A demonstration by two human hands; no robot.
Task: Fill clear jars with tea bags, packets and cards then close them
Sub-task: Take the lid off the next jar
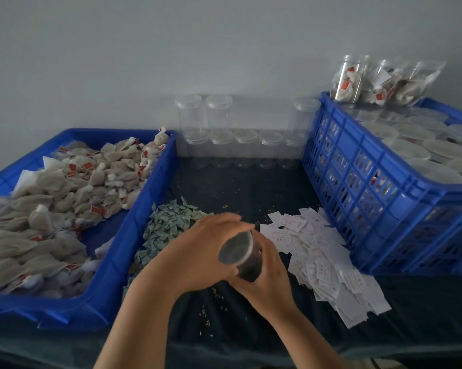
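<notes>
Both hands, left hand (198, 251) and right hand (267, 272), grasp the jar (242, 255), lid tilted up-left.

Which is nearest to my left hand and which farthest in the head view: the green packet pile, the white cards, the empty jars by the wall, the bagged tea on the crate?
From the left hand:
1. Green packet pile, touching, just left.
2. White cards, to the right.
3. Empty jars, back by the wall.
4. Bagged tea, far right corner, atop the crate.

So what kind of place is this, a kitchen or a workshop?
Probably a small hand-packing station: a blue tray heaped with tea bags, rows of empty clear jars, and a blue crate of lidded jars.
</notes>
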